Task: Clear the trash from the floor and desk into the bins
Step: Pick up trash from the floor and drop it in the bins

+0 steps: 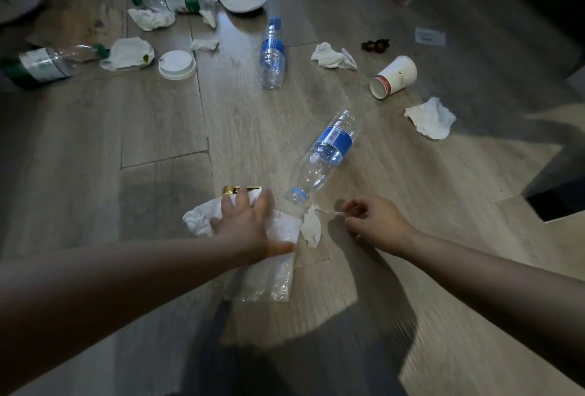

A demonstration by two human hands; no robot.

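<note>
Presses left hand [243, 224], fingers spread flat, onto crumpled tissue [198, 218] and clear plastic bag [269, 281] on wood floor [164, 129]; touches gold wrapper [235, 189] with fingertips. Curls right hand [376, 221] loosely, maybe pinching thin clear scrap [337, 212], cannot tell. Has torn tissue piece [311, 227] between hands, blue-label bottle [329, 151] lying just beyond, paper cup [394, 77] well apart.

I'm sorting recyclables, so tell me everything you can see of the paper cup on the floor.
The paper cup is white with reddish-brown bands near its rim. It lies on its side on the wooden floor, open mouth facing lower left, uncrushed, its inside looking empty. Nothing touches it; a crumpled tissue lies apart, below it in the picture.
</note>
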